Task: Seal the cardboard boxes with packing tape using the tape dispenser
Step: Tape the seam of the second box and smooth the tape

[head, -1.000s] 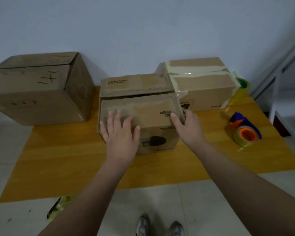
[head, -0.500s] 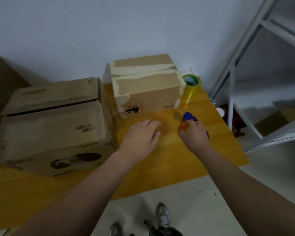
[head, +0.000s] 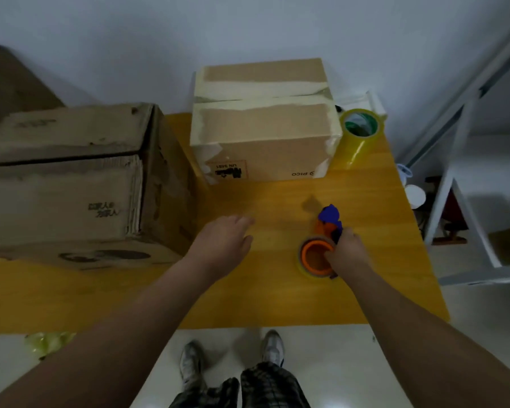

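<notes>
A blue and orange tape dispenser [head: 321, 240] with a yellowish tape roll is lifted just above the yellow wooden tabletop [head: 277, 295]. My right hand [head: 348, 254] grips its handle from the right. My left hand [head: 221, 245] hovers flat over the table to the dispenser's left, fingers relaxed, holding nothing. An untaped cardboard box [head: 71, 184] with a gap between its top flaps stands at the left. Behind the dispenser stands a smaller box [head: 262, 134] sealed with pale tape.
A spare roll of clear tape [head: 361, 134] stands upright at the sealed box's right. A third large box [head: 9, 83] sits at the far left by the wall. A white metal frame [head: 460, 160] stands right of the table. Crumpled tape [head: 47, 343] lies on the floor.
My hands left the untaped box and moved right. The right hand reached the dispenser, took hold of it and lifted it toward me. The camera turned right and down.
</notes>
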Motion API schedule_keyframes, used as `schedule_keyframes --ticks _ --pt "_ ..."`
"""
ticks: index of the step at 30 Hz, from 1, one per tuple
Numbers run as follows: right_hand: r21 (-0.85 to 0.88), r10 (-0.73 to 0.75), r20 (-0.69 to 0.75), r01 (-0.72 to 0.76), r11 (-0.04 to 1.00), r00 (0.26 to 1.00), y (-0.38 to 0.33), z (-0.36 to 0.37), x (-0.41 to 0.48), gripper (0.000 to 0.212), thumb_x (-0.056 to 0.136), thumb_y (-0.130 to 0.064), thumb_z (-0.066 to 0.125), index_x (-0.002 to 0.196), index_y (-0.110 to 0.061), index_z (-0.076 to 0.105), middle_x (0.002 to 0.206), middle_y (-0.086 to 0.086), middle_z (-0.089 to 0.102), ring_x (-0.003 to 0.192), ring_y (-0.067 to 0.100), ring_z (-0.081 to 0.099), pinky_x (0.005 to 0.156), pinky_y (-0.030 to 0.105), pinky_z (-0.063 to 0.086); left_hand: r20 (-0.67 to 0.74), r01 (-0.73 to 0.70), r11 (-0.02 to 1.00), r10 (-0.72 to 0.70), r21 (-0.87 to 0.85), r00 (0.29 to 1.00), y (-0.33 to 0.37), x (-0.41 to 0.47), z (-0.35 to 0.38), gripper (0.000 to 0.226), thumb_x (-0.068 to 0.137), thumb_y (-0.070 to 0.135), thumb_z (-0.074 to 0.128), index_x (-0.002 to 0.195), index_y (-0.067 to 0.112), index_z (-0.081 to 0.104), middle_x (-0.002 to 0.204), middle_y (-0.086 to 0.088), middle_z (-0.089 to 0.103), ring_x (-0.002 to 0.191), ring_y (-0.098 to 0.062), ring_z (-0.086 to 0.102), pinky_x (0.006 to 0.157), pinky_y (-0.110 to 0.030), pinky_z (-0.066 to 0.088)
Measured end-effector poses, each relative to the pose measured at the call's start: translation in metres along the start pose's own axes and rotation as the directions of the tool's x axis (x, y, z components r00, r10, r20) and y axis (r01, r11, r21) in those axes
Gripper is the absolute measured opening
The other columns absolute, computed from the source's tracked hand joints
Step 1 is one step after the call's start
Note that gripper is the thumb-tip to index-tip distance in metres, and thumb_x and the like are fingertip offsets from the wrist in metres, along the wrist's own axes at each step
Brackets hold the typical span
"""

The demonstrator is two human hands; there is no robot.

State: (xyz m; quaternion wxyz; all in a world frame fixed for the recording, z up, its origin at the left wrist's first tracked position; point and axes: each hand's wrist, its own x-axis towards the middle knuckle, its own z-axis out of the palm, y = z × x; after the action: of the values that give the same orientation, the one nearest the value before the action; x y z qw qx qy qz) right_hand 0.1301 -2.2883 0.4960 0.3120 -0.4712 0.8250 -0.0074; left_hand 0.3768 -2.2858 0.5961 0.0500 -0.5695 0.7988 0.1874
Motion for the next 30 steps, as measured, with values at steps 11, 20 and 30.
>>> schedule_keyframes --ticks 11,20,30 --pt "0.539 -0.581 -0.320 0.648 0.538 0.749 -0.127 -0.082 -0.075 0.061 0.080 0.008 0.061 0.123 -0.027 0.038 0.103 -0.017 0.047 0.092 -0.006 0.053 0.068 0.004 0.040 -0.558 -0.079 0.941 -0.125 -0.328 0.821 -0.019 -0.034 -0.095 0.034 0.099 0.035 0.041 0.126 0.019 0.054 0.116 0.004 0.055 0.102 -0.010 0.055 0.081 -0.023 0.042" --pt "0.265 -0.819 -0.431 0.921 0.287 0.379 -0.246 -0.085 -0.161 0.071 0.069 0.004 0.057 0.136 -0.018 0.043 0.114 -0.003 0.042 0.106 0.004 0.044 0.087 0.004 0.036 -0.196 -0.060 0.358 -0.357 -0.932 0.913 -0.088 -0.105 -0.192 0.070 0.079 0.070 0.033 0.096 0.011 0.066 0.085 -0.008 0.073 0.072 -0.021 0.066 0.064 -0.031 0.051" --pt "0.119 -0.856 -0.410 0.949 0.291 0.314 -0.371 -0.015 -0.216 0.072 0.074 -0.003 0.061 0.140 -0.019 0.038 0.115 -0.008 0.037 0.106 0.002 0.042 0.084 0.005 0.035 -0.167 -0.072 0.309 -0.295 -0.948 0.941 -0.257 -0.170 -0.228 0.014 0.092 0.015 0.056 0.094 0.003 0.063 0.072 -0.003 0.068 0.062 -0.011 0.062 0.055 -0.020 0.051"
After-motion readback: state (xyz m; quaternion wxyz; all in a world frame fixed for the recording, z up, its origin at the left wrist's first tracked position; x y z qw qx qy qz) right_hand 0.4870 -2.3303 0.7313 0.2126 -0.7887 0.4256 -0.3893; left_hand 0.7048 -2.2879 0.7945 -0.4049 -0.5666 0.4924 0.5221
